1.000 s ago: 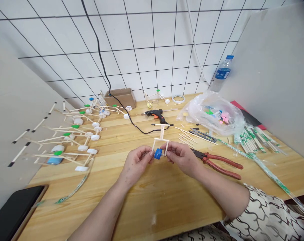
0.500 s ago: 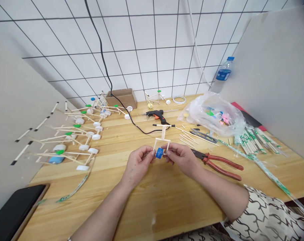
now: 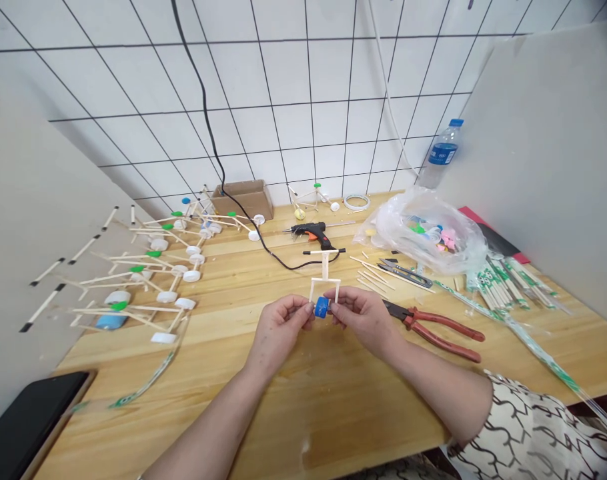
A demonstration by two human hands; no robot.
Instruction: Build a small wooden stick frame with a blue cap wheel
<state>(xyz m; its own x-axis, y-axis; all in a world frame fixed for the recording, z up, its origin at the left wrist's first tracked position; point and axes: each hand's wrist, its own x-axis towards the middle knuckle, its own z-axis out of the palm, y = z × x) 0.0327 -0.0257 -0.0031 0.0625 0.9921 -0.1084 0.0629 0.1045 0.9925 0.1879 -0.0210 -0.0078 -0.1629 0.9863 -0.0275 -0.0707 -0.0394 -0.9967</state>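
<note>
Both my hands meet over the middle of the wooden table (image 3: 303, 407). My left hand (image 3: 278, 330) and my right hand (image 3: 363, 317) pinch a small wooden stick frame (image 3: 325, 277) with a blue bottle cap (image 3: 321, 307) at its lower end. The cap sits between my fingertips. The frame stands upright, a black-tipped crossbar at its top. Fingers of both hands are closed on it.
A black glue gun (image 3: 311, 231) with its cord lies behind the frame. Red-handled pliers (image 3: 436, 330), scissors (image 3: 406, 270) and loose sticks lie to the right, by a plastic bag (image 3: 423, 230) of caps. Several finished stick-and-cap models (image 3: 153, 280) lie left. A phone (image 3: 28, 420) is at the near left.
The hands and the frame have stayed almost still; the cap has shifted slightly right between the fingertips. The view has tilted a little.
</note>
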